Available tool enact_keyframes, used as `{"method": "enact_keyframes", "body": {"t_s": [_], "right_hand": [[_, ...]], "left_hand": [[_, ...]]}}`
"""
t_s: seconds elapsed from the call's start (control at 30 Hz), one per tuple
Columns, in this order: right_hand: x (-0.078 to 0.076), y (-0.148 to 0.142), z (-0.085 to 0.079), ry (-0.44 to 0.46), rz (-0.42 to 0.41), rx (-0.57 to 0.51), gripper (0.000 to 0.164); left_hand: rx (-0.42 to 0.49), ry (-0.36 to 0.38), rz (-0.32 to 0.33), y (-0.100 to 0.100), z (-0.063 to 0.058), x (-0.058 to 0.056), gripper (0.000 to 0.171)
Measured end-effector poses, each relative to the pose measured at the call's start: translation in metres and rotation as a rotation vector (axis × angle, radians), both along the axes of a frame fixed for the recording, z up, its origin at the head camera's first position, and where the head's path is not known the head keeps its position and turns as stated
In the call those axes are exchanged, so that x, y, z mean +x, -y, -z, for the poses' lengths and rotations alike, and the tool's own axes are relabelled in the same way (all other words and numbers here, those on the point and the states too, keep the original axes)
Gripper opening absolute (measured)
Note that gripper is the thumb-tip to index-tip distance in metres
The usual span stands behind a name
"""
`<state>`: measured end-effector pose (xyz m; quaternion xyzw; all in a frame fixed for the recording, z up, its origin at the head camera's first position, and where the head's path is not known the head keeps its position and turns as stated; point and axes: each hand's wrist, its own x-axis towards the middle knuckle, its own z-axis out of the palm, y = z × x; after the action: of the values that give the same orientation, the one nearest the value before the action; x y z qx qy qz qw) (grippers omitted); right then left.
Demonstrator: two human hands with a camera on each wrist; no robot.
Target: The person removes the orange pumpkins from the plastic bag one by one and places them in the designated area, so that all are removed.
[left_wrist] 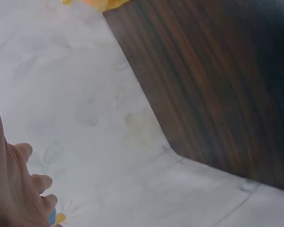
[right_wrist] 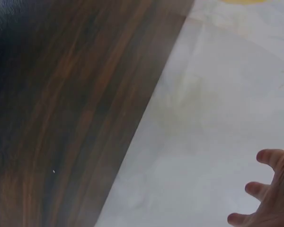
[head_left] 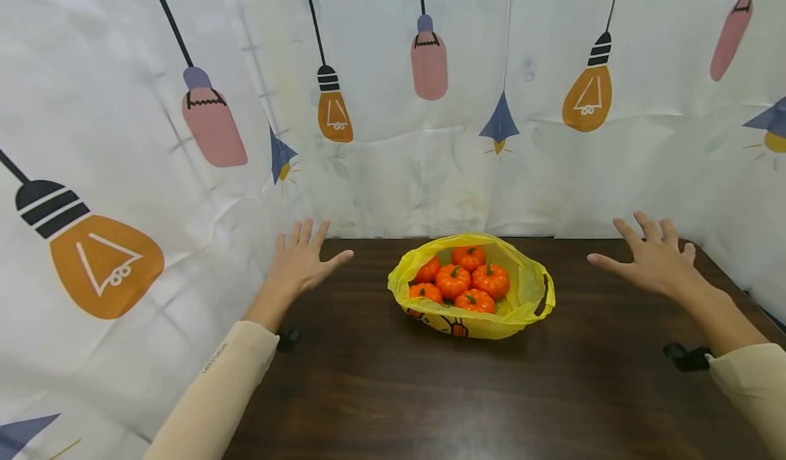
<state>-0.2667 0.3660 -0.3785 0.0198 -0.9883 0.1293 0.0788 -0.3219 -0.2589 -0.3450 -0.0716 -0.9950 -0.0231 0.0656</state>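
A yellow plastic bag (head_left: 528, 289) with its mouth spread wide stands on the dark wooden table. Several small orange pumpkins (head_left: 453, 281) with green stems lie inside it. To the left of the bag, my left hand (head_left: 299, 259) is held up with fingers spread, touching nothing. On the other side, my right hand (head_left: 660, 263) is likewise raised and spread, apart from the bag. Part of each hand also shows at the edge of its own wrist view, the left hand (left_wrist: 14, 184) and the right hand (right_wrist: 277, 194), both holding nothing.
The brown table (head_left: 393, 392) ends at a white cloth backdrop (head_left: 393, 180) printed with hanging lamps. That cloth also runs down the left side. Black straps (head_left: 684, 357) show at both wrists, by the beige sleeves (head_left: 215, 392).
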Motion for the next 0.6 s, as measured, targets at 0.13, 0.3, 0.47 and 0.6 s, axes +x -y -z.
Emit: {"method": "enact_keyframes", "body": {"t_s": [0.13,0.3,0.47,0.6], "right_hand": [[0.009,0.006,0.005,-0.014,-0.017,0.003,0.105],[0.021,0.014,0.014,-0.041,-0.023,-0.004,0.102],[0.031,0.029,0.023,-0.053,-0.065,-0.071,0.096],[0.037,0.044,0.027,-0.106,-0.103,-0.133,0.092]], "left_hand": [[0.013,-0.002,0.013,-0.004,0.008,0.012,0.105],[0.095,0.003,0.034,-0.01,0.024,0.028,0.1],[0.205,-0.033,0.051,-0.016,0.041,0.046,0.093],[0.31,-0.063,0.058,-0.022,0.056,0.058,0.088]]}}
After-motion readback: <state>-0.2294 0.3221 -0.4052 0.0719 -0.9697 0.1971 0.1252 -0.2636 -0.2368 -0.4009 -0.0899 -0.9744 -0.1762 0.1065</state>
